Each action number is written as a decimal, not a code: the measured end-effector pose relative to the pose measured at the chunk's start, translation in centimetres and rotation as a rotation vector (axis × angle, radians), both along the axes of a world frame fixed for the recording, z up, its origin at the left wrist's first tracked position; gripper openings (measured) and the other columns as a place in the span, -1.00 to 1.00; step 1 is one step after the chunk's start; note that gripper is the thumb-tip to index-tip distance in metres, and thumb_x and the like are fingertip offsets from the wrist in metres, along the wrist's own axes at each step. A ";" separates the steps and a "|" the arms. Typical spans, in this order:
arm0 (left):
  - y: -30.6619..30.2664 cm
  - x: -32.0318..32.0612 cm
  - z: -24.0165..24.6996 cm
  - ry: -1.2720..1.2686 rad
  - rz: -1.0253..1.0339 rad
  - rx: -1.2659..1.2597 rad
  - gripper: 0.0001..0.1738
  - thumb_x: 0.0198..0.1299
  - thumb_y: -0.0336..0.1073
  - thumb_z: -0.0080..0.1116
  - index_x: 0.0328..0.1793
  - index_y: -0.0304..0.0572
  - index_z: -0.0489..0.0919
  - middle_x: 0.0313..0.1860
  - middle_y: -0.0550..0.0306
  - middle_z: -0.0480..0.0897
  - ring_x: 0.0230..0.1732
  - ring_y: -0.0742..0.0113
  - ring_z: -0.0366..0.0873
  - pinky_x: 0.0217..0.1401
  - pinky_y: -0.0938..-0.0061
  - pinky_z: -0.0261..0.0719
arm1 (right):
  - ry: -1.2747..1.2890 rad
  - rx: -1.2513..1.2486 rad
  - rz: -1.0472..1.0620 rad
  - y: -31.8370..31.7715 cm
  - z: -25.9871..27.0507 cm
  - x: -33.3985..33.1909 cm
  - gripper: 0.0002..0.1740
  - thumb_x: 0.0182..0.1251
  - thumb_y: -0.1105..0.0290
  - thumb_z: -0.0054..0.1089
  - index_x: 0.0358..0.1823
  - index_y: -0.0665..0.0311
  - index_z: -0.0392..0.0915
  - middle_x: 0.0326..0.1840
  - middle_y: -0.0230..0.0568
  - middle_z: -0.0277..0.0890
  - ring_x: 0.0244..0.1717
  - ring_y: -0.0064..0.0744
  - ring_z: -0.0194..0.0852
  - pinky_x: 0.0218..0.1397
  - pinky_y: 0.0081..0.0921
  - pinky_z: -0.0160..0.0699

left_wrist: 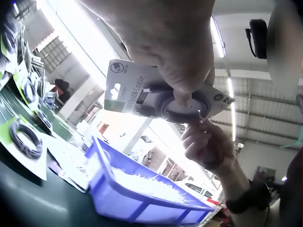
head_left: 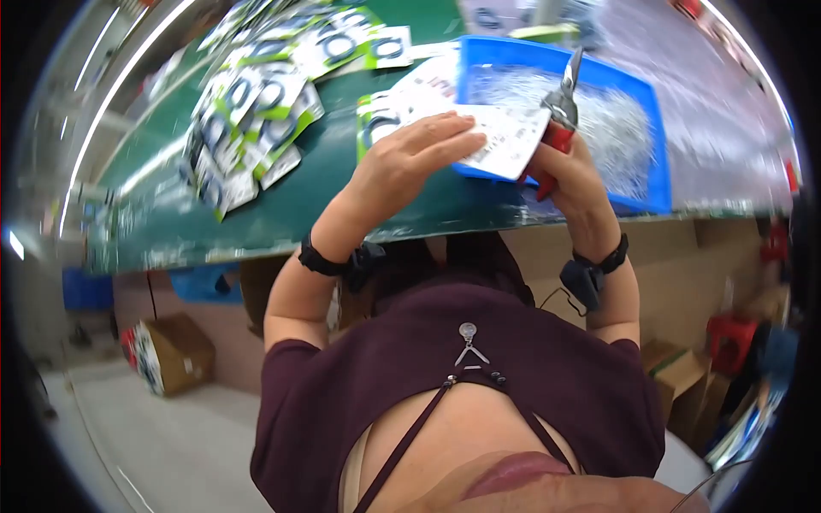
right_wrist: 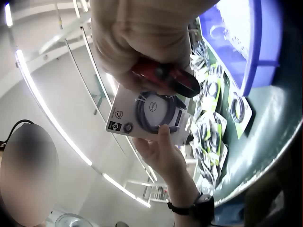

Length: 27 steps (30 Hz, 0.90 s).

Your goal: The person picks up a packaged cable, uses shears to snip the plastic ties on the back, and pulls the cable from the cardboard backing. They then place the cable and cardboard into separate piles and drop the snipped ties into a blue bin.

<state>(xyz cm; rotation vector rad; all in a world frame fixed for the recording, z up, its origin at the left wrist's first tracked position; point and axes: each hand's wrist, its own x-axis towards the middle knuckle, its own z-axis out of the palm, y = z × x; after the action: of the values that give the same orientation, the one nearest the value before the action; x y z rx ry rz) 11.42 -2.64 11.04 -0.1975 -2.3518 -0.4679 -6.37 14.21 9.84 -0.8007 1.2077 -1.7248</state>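
Observation:
My left hand [head_left: 410, 158] holds a white card with a coiled USB-C cable on it [head_left: 513, 141]. Its thumb lies over the dark coil [right_wrist: 142, 116] on the printed front, while the fingers lie along the back. My right hand [head_left: 577, 179] grips red-handled pruning shears [head_left: 560, 107], whose blades point up and away from me past the card's right edge. The right fingers are right at that edge. In the left wrist view, thin clear ties stick out near the coil, close to the right hand [left_wrist: 208, 144].
A blue bin [head_left: 663, 162] full of clear plastic offcuts stands behind and right of the hands. Piles of carded cables [head_left: 256, 111] cover the left of the green table [head_left: 171, 231]. More cards [head_left: 376, 120] lie just behind my left hand.

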 end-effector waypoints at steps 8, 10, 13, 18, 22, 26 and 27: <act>0.3 8.0 -0.7 0.172 0.151 0.140 -0.64 0.18 -0.57 0.06 0.11 -0.15 0.58 0.06 0.01 0.66 0.09 0.03 0.64 0.06 0.36 0.66 | -0.028 0.037 0.483 -5.5 1.4 3.8 -0.59 0.22 0.43 0.23 0.07 0.44 0.44 -0.15 -0.18 0.56 -0.22 -0.42 0.55 -0.17 -0.52 0.51; 0.3 9.7 -0.4 0.119 0.243 0.161 -0.69 0.23 -0.60 0.01 0.08 -0.24 0.56 0.05 -0.04 0.66 0.09 0.02 0.65 0.09 0.35 0.64 | 0.013 0.041 0.549 -7.3 1.3 3.7 -0.50 0.23 0.42 0.21 0.17 0.47 0.39 -0.07 -0.13 0.57 -0.18 -0.39 0.58 -0.14 -0.50 0.55; -0.7 11.7 0.8 0.015 0.302 -0.103 -0.70 0.22 -0.59 0.05 0.08 -0.24 0.54 0.05 -0.07 0.66 0.09 0.00 0.64 0.08 0.35 0.65 | 0.277 0.240 0.607 -9.1 1.4 3.6 -0.73 0.21 0.41 0.27 -0.10 0.37 0.51 -0.31 -0.29 0.49 -0.31 -0.50 0.45 -0.22 -0.56 0.40; -4.7 15.9 0.7 0.109 0.482 -0.226 -0.72 0.22 -0.54 0.12 0.07 -0.21 0.53 -0.01 0.06 0.68 -0.01 0.18 0.68 -0.04 0.43 0.66 | 0.023 0.030 0.777 -8.2 4.4 3.5 -0.57 0.23 0.42 0.22 0.12 0.40 0.43 -0.28 -0.39 0.43 -0.33 -0.57 0.39 -0.21 -0.55 0.42; -5.8 19.4 0.0 0.274 0.544 0.642 -0.70 0.31 -0.47 0.10 0.16 -0.27 0.47 -0.03 0.14 0.66 -0.05 0.47 0.60 -0.03 0.56 0.56 | 0.606 -0.041 0.090 -7.8 3.2 -3.5 -0.64 0.31 0.36 0.22 0.10 0.32 0.48 -0.29 -0.45 0.44 -0.34 -0.63 0.36 -0.26 -0.63 0.35; -4.8 24.0 -1.4 0.267 0.578 0.969 -0.65 0.31 -0.47 0.12 0.21 -0.34 0.43 -0.02 0.18 0.62 -0.05 0.54 0.53 0.00 0.61 0.50 | 1.582 0.410 -0.301 -4.9 -1.8 -14.0 -0.68 0.37 0.33 0.17 0.08 0.31 0.50 -0.32 -0.42 0.50 -0.34 -0.53 0.45 -0.21 -0.55 0.42; -4.6 25.5 -2.0 0.292 0.617 1.030 -0.63 0.29 -0.47 0.13 0.22 -0.35 0.43 0.00 0.17 0.61 -0.04 0.52 0.53 0.01 0.60 0.49 | 1.801 0.375 -0.430 -3.6 -3.2 -15.8 -0.67 0.38 0.32 0.15 0.10 0.30 0.50 -0.29 -0.41 0.50 -0.30 -0.50 0.46 -0.17 -0.52 0.44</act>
<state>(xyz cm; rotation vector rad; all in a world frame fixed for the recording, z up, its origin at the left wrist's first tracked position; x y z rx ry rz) 36.88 -7.20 9.03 0.8447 -1.5155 -1.1425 -22.19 10.62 6.62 -2.0354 2.8386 -0.5732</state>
